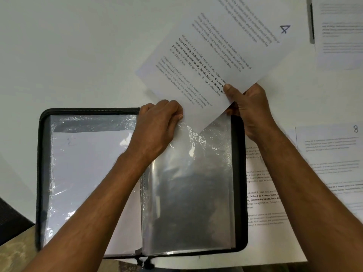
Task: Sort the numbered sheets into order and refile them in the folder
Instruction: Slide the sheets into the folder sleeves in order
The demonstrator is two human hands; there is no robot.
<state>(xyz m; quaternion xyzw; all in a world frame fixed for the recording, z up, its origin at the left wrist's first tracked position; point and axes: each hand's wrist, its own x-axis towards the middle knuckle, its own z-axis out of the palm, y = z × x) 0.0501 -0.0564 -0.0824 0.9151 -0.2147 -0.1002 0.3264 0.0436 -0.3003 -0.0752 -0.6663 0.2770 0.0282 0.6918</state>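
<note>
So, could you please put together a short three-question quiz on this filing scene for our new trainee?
1. True or false: the right hand is pinching the sheet marked 4.
2. Multiple choice: what is the left hand gripping? A) the folder's zip pull B) the top edge of a clear plastic sleeve C) the sheet marked 8
3. Fill in: the corner of the held sheet is going into a sleeve on the ____ side of the open folder.

Key: 1 true; 2 B; 3 right.
</note>
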